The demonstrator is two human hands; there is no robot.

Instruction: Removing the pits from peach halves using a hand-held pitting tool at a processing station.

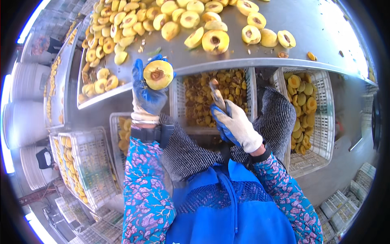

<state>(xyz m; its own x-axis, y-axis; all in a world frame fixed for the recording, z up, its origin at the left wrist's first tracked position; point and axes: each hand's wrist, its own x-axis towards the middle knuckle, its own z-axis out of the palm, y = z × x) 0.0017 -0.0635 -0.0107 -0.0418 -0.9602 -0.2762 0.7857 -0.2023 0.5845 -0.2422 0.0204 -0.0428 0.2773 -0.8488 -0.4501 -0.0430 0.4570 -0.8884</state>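
Note:
My left hand (150, 88), in a white and blue coated glove, holds a halved yellow peach (158, 75) with its reddish-brown hollow facing up, near the edge of the metal table. My right hand (233, 123), gloved alike, grips the handle of a small pitting tool (217, 93), its tip pointing away from me. The tool is over a white plastic crate (251, 91) filled with small brownish-yellow pieces. Many peach halves (129, 20) lie heaped at the table's far left, and others (215, 41) are spread cut side up or down across its middle.
The metal worktable (304, 18) has a raised rim in front of me. At right stands a white crate (326, 122) of peach halves. Another (114, 131) is by my left forearm, with stacked crates (94, 164) farther left. My knees flank the middle crate.

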